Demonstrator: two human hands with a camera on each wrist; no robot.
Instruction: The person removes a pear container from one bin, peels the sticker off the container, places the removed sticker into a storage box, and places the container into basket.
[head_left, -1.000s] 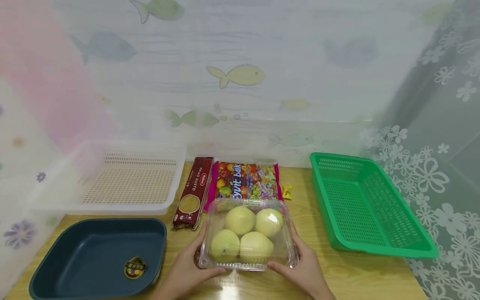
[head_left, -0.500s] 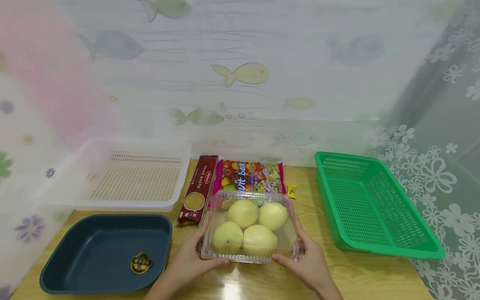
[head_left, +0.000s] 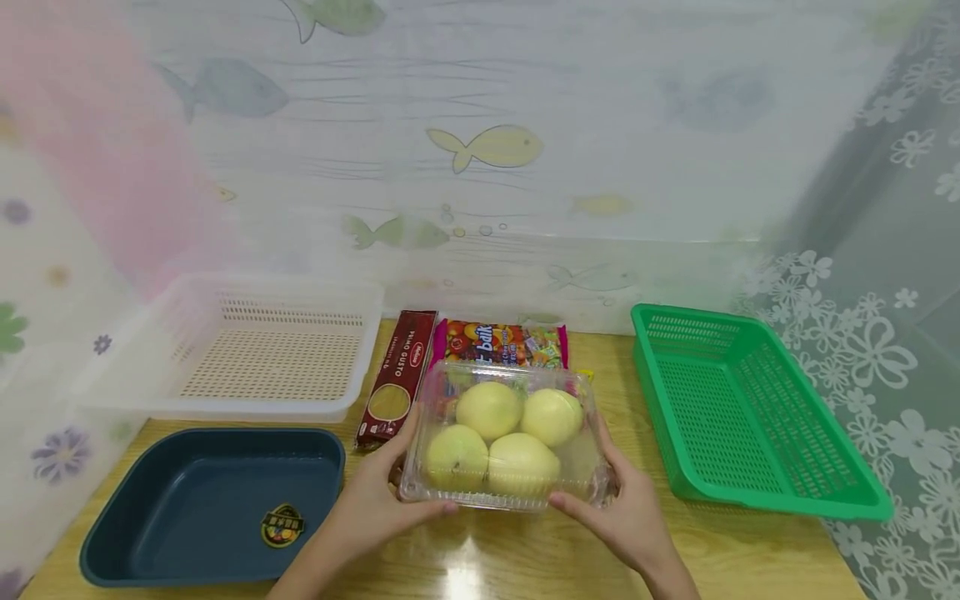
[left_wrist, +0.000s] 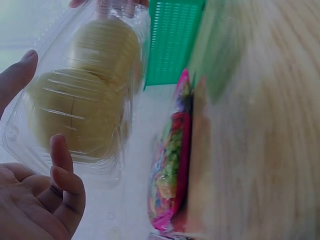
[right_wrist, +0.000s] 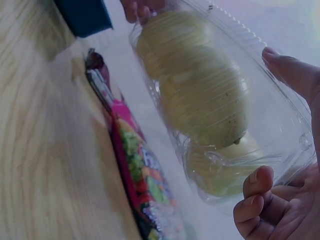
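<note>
Both hands hold a clear box of four pale fruits above the table

The left hand (head_left: 367,508) grips the box (head_left: 504,437) at its 9 o'clock side, the right hand (head_left: 626,512) at 3 o'clock, thumbs on the lid and fingers curled beneath, mostly hidden. At 12 o'clock the box covers most of the candy bag (head_left: 501,343). The pasta pack (head_left: 397,375) lies at 10 o'clock, the green basket (head_left: 757,417) at 3, the blue tray (head_left: 210,508) at 8; whether the fruits are pears is hard to tell

Fish-print curtain (head_left: 480,150) behind wooden table (head_left: 720,550)
</note>
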